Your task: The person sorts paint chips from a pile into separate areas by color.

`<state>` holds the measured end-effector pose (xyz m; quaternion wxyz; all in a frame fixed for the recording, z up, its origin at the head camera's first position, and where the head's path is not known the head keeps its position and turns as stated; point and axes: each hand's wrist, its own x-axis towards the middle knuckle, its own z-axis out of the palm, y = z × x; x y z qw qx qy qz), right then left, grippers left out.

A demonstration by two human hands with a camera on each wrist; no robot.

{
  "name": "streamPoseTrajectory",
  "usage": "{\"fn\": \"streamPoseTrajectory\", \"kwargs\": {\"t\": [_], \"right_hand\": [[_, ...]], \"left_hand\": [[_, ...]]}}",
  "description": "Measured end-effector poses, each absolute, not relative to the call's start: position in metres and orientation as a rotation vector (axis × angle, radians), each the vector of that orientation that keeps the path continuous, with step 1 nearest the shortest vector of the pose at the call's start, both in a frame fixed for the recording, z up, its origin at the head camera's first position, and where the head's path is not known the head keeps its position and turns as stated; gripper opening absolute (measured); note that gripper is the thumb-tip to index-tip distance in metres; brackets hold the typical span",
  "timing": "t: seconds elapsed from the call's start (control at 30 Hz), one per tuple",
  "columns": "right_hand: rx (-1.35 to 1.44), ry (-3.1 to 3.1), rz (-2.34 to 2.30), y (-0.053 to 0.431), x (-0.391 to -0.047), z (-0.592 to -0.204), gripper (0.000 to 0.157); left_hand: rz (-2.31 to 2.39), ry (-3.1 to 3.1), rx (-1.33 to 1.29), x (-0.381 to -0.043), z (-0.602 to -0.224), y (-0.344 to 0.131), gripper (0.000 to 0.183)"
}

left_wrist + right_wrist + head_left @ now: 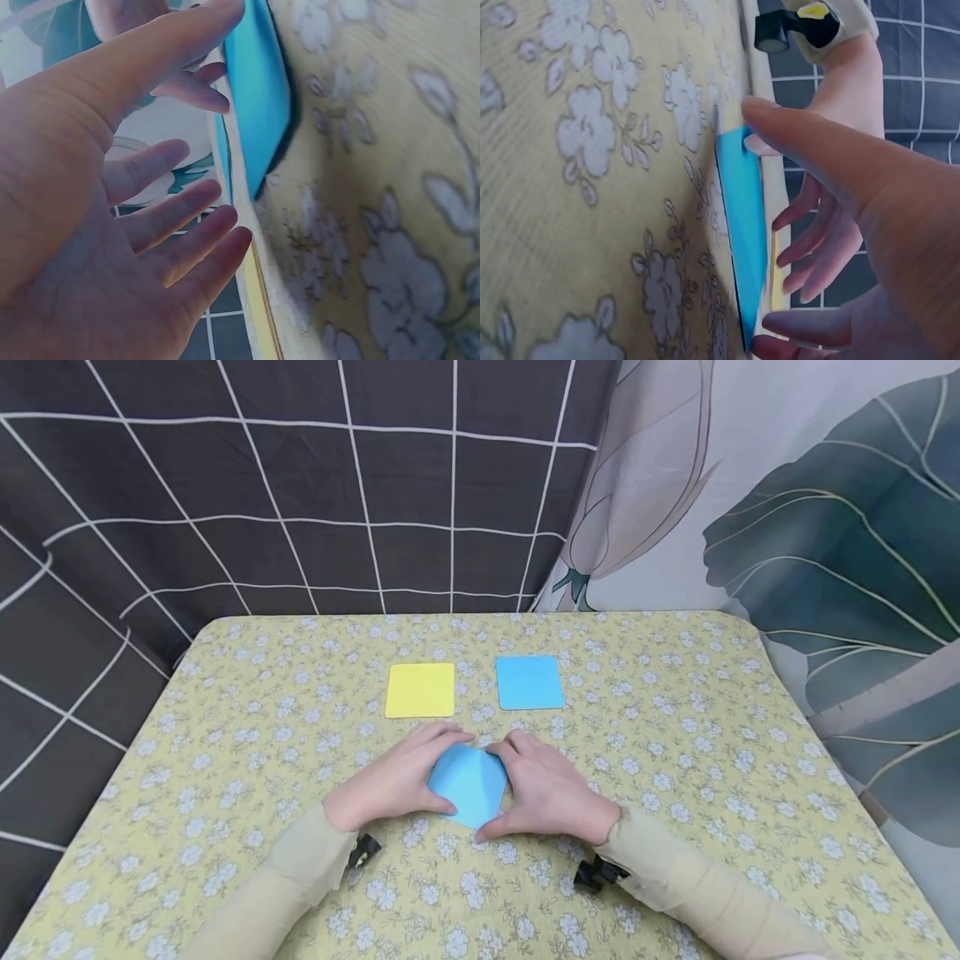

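A folded blue sheet of paper (468, 785), many-sided with a faint crease, lies on the flowered tablecloth between both hands. My left hand (397, 777) is at its left side, thumb at the lower left edge and fingertips near the top corner. In the left wrist view that hand's fingers (172, 214) are spread and nearly straight. At the right side is my right hand (547, 789), its thumb by the bottom corner and index finger by the upper right edge. The right wrist view shows the paper (742, 232) low over the cloth, with the right thumb stretched above its near end.
Beyond the hands lie a yellow square (420, 691) and a blue square (529, 682), both flat with rounded corners. The yellow tablecloth (247, 735) covers the table. Behind it hangs a dark grid-patterned curtain (300, 468); a leaf-patterned curtain (787, 568) hangs at the right.
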<state>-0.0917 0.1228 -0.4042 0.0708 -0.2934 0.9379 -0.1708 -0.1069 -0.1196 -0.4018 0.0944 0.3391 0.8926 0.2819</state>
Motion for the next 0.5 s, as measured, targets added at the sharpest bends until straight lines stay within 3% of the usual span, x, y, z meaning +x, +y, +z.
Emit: {"fn": "streamPoseTrajectory", "kwargs": {"t": [0.17, 0.5], "right_hand": [[-0.869, 2.866, -0.444, 0.118, -0.090, -0.406, 0.109], [-0.923, 2.811, -0.463, 0.126, -0.102, -0.398, 0.091]], "left_hand": [[0.799, 2.644, 0.997, -0.108, -0.403, -0.120, 0.088], [0.793, 2.640, 0.972, -0.109, -0.404, -0.118, 0.088]]}}
